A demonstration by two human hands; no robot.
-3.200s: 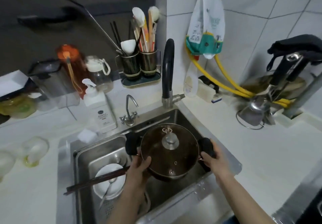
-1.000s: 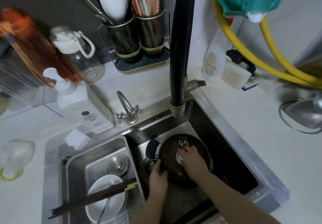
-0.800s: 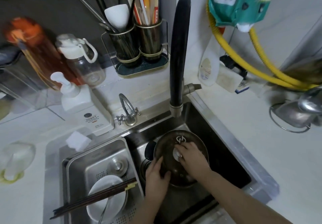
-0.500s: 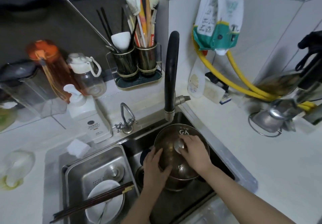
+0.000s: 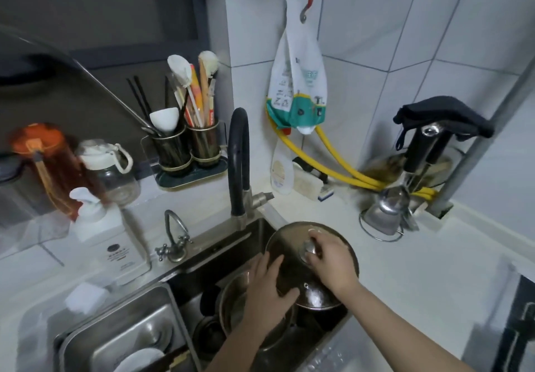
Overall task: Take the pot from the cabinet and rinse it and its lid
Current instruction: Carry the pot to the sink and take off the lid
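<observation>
**Over the sink: lid lifted clear of the pot**

Over the sink, starting at the far left, I see the white square soap dispenser (image 5: 111, 251) on the pale bench (image 5: 405, 270), well apart from the work. Next comes the steel sink (image 5: 254, 232) with the black gooseneck tap (image 5: 238, 154) at its back edge; I see no water running from it.

Down in the basin sits the round steel pot (image 5: 234, 305), and that is what has changed: half a second ago the lid was tilted on its rim, and now the pot's mouth shows open at its left side. My left hand (image 5: 267, 293) lies across the pot's rim, fingers spread flat against the lid's lower left edge, steadying it.

To the right, the dark glass lid with a metal rim (image 5: 289, 253) is lifted and tilted, shifted toward the sink's right wall and overlapping the pot only at its right part. My right hand (image 5: 330, 261) has its fingers pinched around the silver knob (image 5: 307, 248).

I judge that the uncovering step is about done, and both pieces are now free to be rinsed separately once the tap is opened.
</observation>
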